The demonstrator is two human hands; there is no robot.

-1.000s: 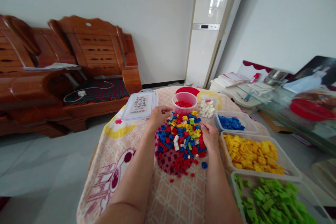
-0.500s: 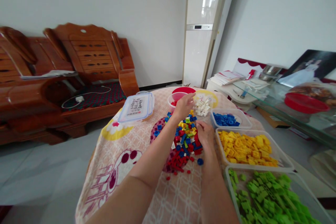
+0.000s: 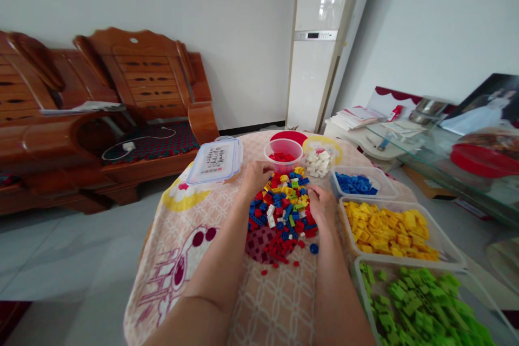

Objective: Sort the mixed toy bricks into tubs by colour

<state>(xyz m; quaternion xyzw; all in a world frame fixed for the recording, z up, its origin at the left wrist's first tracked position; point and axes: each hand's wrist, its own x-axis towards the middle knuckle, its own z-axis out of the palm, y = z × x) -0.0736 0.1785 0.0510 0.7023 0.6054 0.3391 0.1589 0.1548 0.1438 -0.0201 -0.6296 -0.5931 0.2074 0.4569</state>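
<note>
A mixed heap of small toy building bricks [image 3: 286,211] in red, blue, yellow, white and green lies mid-table. At its far left edge is my left hand [image 3: 258,177], fingers bent together beside the bricks; what they pinch, if anything, is too small to make out. My right hand [image 3: 323,204] rests against the heap's right side with curled fingers, their tips partly hidden among the bricks. Just beyond the heap stands a round clear tub [image 3: 284,150] with red bricks inside. A small pile of white bricks [image 3: 318,163] lies right of the tub.
Along the right are clear boxes of blue bricks [image 3: 357,184], yellow bricks [image 3: 389,230] and green bricks [image 3: 425,303]. A lidded plastic box [image 3: 214,161] sits at the far left, and a red lid [image 3: 288,138] behind the tub. A glass table [image 3: 430,154] stands to the right.
My left hand has drawn back from above the area between tub and white bricks to the heap's left edge, uncovering the tub. My right hand stays by the heap. The view has shifted slightly.
</note>
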